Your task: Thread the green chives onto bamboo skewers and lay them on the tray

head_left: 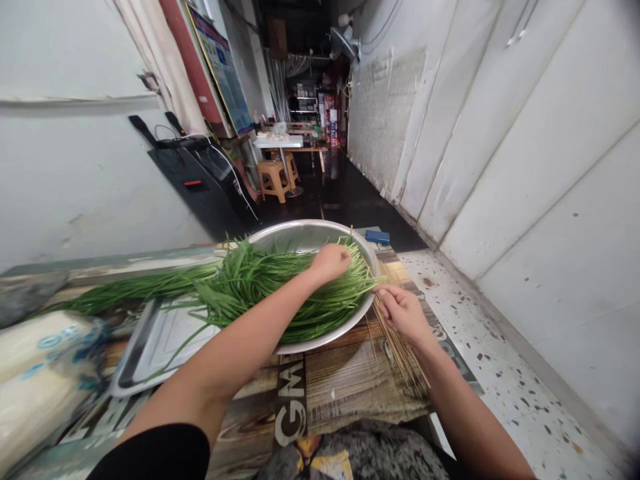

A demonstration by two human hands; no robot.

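Note:
A wide steel basin [306,227] holds a heap of long green garlic chives [265,280], their pale stem ends pointing right. My left hand [333,262] reaches over the heap, its fingers curled down on the chives near the stem ends. Just outside the basin's right rim, my right hand [400,310] is closed in a pinch on what looks like a thin bamboo skewer, its tip by the stems. Beneath that hand, a loose bundle of bamboo skewers [406,357] lies on the table.
More chives [145,283] lie left of the basin, beside a metal tray [165,333]. A bagged white pack [45,367] sits at the near left of the wood-patterned table [345,380]. A blue box-shaped item [377,237] is behind the basin. Stools [274,179] stand farther back.

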